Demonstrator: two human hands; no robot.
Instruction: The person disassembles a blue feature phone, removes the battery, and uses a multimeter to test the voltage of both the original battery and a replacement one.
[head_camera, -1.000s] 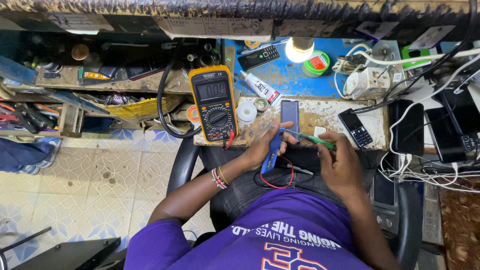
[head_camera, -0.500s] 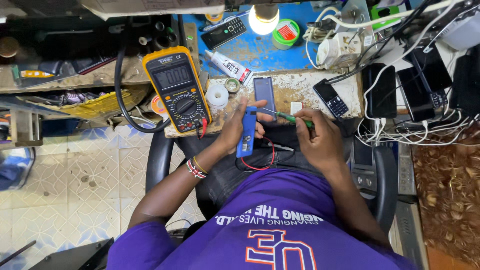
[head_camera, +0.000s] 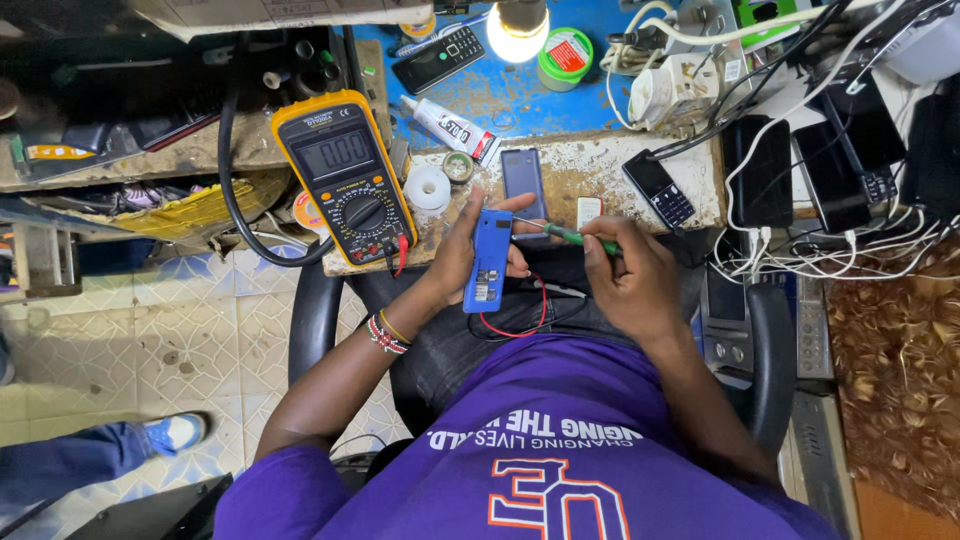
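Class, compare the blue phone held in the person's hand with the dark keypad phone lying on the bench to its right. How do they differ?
The blue phone is gripped in the left hand, off the bench; the dark keypad phone lies flat on the bench, untouched. The blue phone is bright blue and shows its back; the dark keypad phone is black and shows its keys. The right hand points a green-handled screwdriver at the blue phone only. Both are small bar-shaped handsets.

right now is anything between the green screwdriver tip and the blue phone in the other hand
Nothing visible. The left hand holds the blue phone upright over the lap, and the right hand holds the green screwdriver with its thin shaft reaching straight to the phone's upper edge. The red wire loops below, clear of it.
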